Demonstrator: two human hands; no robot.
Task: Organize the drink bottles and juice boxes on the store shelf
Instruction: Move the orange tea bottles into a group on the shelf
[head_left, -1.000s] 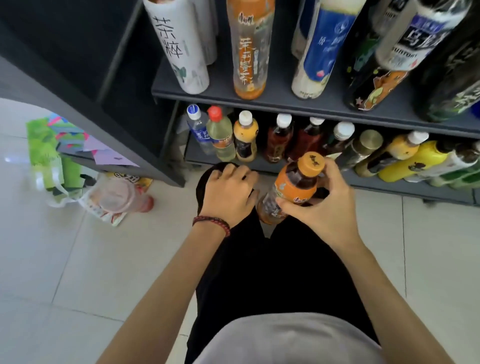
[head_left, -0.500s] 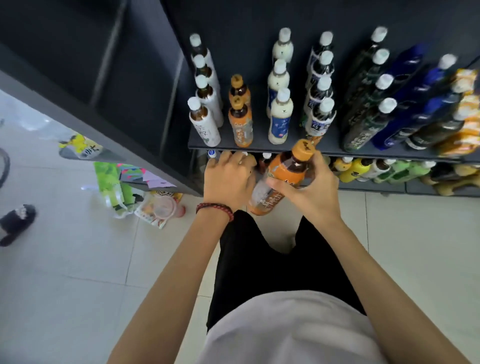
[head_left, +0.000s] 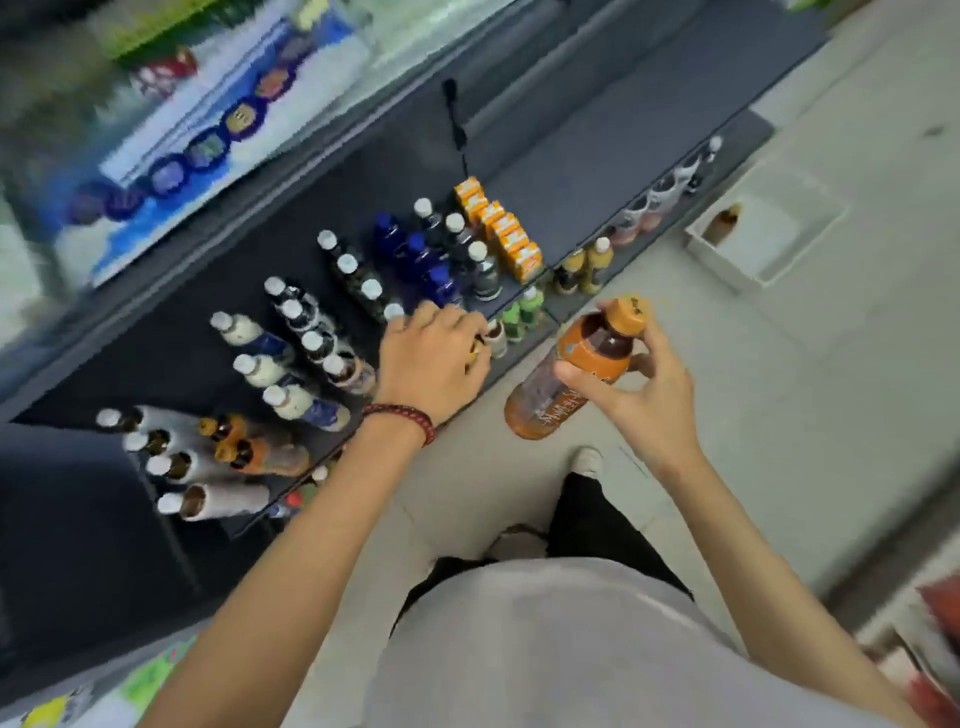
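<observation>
My right hand (head_left: 644, 400) grips an orange-capped tea bottle (head_left: 576, 374) by its upper body, tilted, above the floor in front of the dark shelf (head_left: 597, 171). My left hand (head_left: 431, 358), with a red bead bracelet at the wrist, hovers over the shelf's front edge with loosely curled fingers and holds nothing I can make out. Rows of bottles stand on the shelf. Two matching orange-capped bottles (head_left: 249, 447) stand at the left, and a row of orange juice boxes (head_left: 498, 228) at the right.
Blue bottles (head_left: 415, 254) and white-capped dark ones fill the shelf's middle. Green bottles (head_left: 519, 312) show on a lower shelf. A white tray (head_left: 763, 239) holding a brown bottle (head_left: 724, 223) lies on the tiled floor at the right. My legs and a shoe are below.
The view has risen and swung, so the shelf is now seen from above. My right hand has lifted the tea bottle along, and my left hand has left my knee for the shelf edge.
</observation>
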